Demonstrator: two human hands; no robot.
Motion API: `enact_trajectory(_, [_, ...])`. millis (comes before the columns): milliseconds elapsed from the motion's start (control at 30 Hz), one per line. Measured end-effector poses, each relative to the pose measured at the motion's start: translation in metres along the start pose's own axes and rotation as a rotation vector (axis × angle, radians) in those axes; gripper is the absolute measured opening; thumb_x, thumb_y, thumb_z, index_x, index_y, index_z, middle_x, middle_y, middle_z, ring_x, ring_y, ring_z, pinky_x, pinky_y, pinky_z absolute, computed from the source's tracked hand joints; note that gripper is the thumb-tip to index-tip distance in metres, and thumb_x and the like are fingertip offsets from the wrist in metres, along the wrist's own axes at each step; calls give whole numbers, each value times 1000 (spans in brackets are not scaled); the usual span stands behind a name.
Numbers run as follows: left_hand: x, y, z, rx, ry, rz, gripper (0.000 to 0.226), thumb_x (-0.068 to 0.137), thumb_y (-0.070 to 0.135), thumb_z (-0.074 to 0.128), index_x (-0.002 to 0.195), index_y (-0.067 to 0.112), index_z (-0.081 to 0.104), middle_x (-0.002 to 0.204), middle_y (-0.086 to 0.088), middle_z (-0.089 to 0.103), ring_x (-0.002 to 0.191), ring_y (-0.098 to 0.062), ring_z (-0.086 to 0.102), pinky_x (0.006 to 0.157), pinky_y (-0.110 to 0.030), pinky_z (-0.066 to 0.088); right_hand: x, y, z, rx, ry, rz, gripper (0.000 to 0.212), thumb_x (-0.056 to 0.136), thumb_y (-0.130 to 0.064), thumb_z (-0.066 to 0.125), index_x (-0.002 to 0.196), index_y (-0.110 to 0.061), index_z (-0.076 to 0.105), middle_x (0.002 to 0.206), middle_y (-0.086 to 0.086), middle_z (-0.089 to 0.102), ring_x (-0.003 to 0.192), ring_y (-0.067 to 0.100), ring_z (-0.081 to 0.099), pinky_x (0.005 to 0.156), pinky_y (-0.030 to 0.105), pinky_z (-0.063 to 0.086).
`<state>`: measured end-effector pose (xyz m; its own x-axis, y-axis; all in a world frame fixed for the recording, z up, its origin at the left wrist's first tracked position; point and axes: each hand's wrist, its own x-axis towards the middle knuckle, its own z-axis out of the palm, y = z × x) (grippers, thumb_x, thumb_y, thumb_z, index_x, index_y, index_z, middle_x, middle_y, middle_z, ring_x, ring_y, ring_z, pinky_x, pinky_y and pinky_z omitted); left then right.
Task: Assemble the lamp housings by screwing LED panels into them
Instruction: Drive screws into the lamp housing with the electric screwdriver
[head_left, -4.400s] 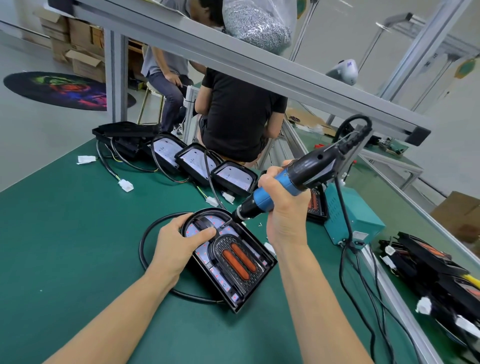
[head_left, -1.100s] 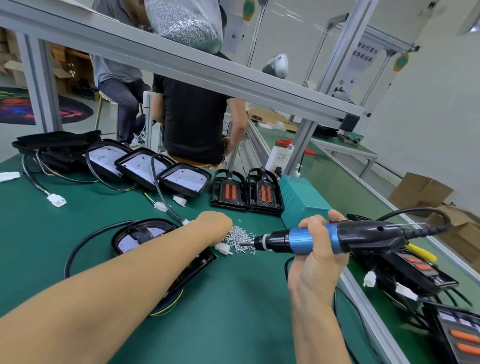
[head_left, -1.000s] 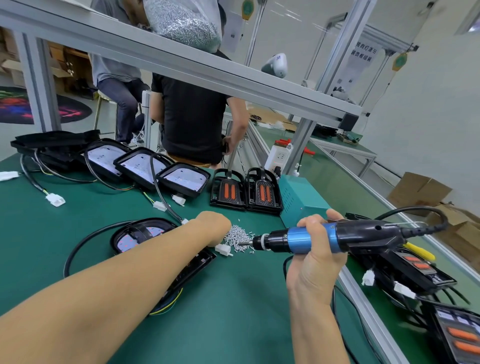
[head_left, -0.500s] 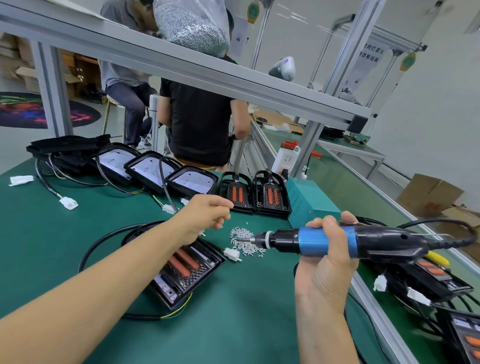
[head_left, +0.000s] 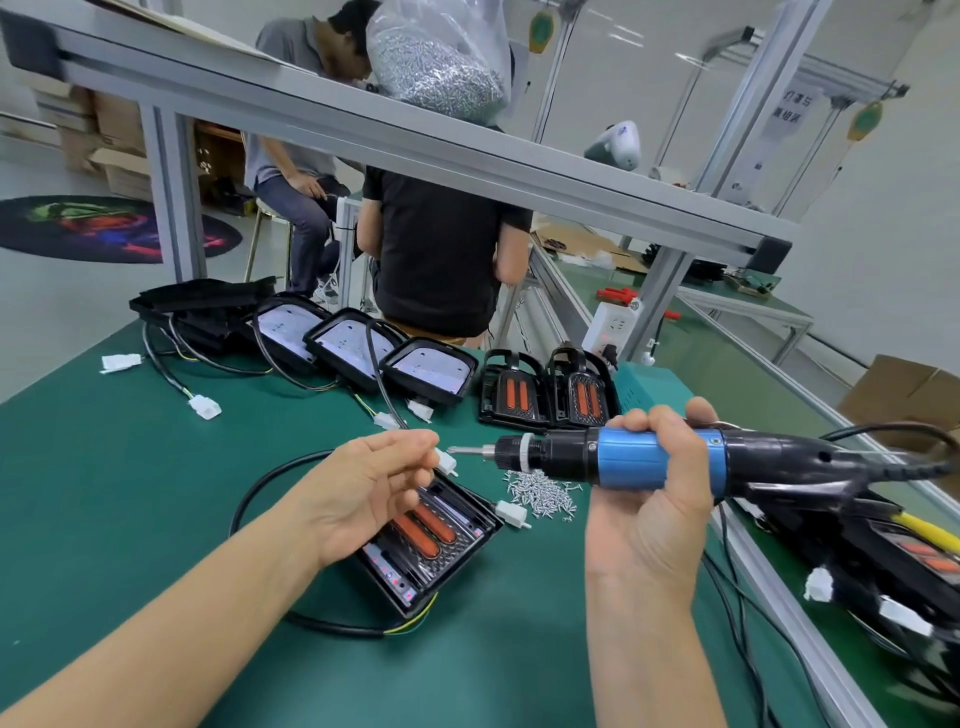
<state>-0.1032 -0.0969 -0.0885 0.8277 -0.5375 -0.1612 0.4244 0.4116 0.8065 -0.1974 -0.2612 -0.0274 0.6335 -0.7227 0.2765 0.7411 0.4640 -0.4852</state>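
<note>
My right hand (head_left: 649, 499) grips the blue electric screwdriver (head_left: 654, 460), held level with its bit pointing left. My left hand (head_left: 363, 488) is above the lamp housing (head_left: 434, 540); its fingers (head_left: 415, 441) pinch together just beside the bit tip, but I cannot tell if a screw is between them. The housing lies on the green surface (head_left: 130, 493), with loose screws (head_left: 543, 491) just to its right.

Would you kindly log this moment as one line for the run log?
left hand: pinching a screw at driver tip | right hand: grips driver | housing: on table | screws: loose pile
</note>
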Motion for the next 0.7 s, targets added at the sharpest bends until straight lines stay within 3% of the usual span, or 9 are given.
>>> enact_trajectory(267, [-5, -3, 1, -88, 80, -14, 11, 68, 21, 70, 65, 12, 76, 68, -3, 68, 50, -8, 61, 43, -17, 50, -3, 4, 8, 17, -13, 25, 30, 72, -1, 63, 93, -22, 57, 71, -5, 55, 61, 10, 59, 68, 22, 53])
enact_trajectory(467, [-3, -6, 7, -86, 44, -29, 12, 63, 29, 74, 63, 18, 69, 60, 3, 57, 45, -6, 48, 36, -15, 40, -4, 8, 9, -2, -41, 18, 31, 74, 0, 61, 95, -22, 56, 71, -4, 55, 62, 10, 59, 65, 23, 53])
enact_trajectory(600, [-1, -6, 5, -66, 10, -44, 8, 66, 22, 73, 62, 15, 73, 63, 1, 62, 48, -5, 53, 40, -14, 45, -3, 7, 6, -21, -42, 4, 28, 77, 0, 60, 95, -21, 56, 70, -5, 55, 62, 9, 58, 67, 23, 53])
enact_trajectory(700, [1, -7, 1, -51, -25, -52, 11, 65, 11, 72, 75, 7, 78, 73, -7, 70, 54, -8, 62, 47, -16, 51, -1, 6, 2, -33, -42, -1, 28, 77, 0, 59, 94, -22, 56, 69, -6, 55, 62, 9, 58, 69, 23, 53])
